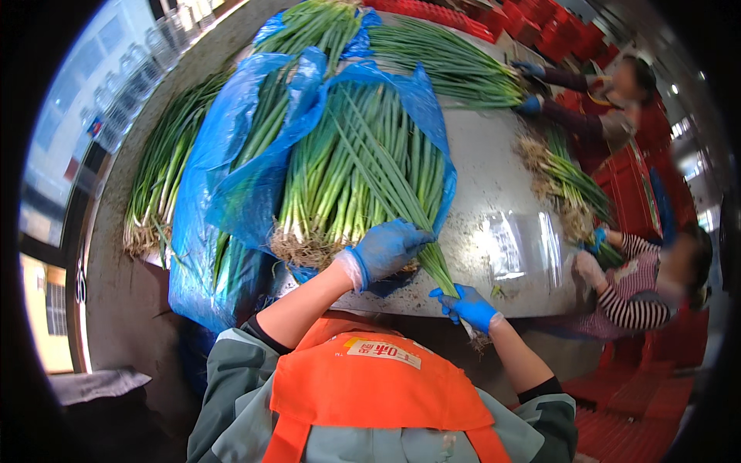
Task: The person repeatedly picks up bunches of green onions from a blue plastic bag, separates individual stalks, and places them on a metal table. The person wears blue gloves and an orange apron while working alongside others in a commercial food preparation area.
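My right hand (470, 308), in a blue glove, grips a few long green onions (434, 266) close to their root end. Their roots hang past the table's front edge, and the leaves slant up and left over a big pile of green onions (324, 197). That pile lies in an opened blue plastic bag (249, 191), roots towards me. My left hand (388, 252), also blue-gloved, is curled against the held stalks, above the pile's root ends. Its fingertips are partly hidden, so whether it pinches a stalk or leaf is unclear.
The metal table (480, 150) carries soil specks and a clear plastic sheet (524, 249). More green onions (173, 173) lie at the left, others (446, 63) at the back. Two people at the right handle onions (570, 179). Plastic bottles (133, 69) line the window; red crates (625, 197) stand right.
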`<state>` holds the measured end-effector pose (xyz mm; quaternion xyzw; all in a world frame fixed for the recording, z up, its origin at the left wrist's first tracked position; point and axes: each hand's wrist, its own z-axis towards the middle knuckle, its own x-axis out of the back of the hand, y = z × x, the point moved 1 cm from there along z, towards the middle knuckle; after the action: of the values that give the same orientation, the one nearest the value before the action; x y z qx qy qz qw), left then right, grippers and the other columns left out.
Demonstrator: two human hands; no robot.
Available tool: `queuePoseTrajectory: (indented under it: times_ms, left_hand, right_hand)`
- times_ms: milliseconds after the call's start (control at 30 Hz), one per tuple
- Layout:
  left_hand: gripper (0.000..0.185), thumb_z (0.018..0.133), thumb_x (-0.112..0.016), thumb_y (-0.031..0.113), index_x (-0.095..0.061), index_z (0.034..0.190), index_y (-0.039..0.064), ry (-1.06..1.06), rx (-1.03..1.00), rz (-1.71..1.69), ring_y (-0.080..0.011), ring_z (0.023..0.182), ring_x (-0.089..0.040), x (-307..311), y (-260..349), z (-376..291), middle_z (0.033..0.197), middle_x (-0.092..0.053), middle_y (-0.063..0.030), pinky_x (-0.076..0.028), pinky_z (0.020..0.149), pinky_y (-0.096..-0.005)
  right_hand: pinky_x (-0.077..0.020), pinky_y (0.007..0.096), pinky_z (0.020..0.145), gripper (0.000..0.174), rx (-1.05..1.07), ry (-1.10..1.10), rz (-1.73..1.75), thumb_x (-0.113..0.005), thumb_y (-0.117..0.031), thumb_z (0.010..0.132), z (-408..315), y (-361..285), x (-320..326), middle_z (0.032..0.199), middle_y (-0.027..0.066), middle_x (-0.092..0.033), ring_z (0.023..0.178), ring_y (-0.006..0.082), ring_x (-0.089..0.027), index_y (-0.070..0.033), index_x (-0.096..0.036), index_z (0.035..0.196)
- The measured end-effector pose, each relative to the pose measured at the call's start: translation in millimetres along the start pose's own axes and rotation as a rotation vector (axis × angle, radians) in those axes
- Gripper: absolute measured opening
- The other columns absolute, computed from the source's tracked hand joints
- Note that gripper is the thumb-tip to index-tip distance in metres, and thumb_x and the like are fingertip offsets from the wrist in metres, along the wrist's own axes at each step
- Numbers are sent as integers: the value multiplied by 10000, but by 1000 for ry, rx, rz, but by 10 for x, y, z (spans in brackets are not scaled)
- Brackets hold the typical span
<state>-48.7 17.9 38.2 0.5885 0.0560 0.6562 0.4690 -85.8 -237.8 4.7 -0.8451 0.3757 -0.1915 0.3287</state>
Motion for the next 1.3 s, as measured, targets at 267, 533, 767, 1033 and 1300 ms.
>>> queuePoseTrajectory:
  times_ms: [267,533,767,1033,1300]
  left_hand:
    - [321,795,-533,149,-615,1105,131,-84,-246,616,-296,1140,-523,-535,-364,508,1117,-609,-100,-371,997,-470]
    - [83,738,-553,149,-615,788,125,-81,-273,739,-249,871,-584,-564,-437,608,767,-575,-61,-440,880,-389]
    - [129,762,-555,169,-596,860,96,-125,-289,783,-242,772,-603,-434,-409,506,739,-572,-50,-481,747,-385]
    - [180,774,-591,200,-620,917,93,-48,-251,578,-282,806,-595,-142,-937,517,793,-589,-75,-484,708,-397]
    - [283,822,-617,290,-685,1019,99,-155,-39,366,-307,887,-591,2,-976,568,913,-663,-97,-481,781,-394]
  right_hand:
    - [-423,253,530,360,-32,159,-86,-555,-353,927,-143,242,-4,672,42,-546,546,109,-484,-32,-563,1092]
    - [-441,272,589,384,45,255,-243,-549,-363,928,-33,566,44,711,56,-583,632,123,-535,-10,-583,1075]
    - [-413,247,534,380,-39,201,-141,-553,-387,927,-88,516,79,691,25,-556,570,92,-487,-41,-596,1078]
    - [-389,224,506,381,-81,180,-118,-586,-402,906,-177,362,85,653,5,-525,531,75,-446,-56,-588,1064]
    - [-399,230,520,390,-91,199,-169,-576,-406,910,-171,310,76,658,12,-531,545,82,-457,-42,-579,1052]
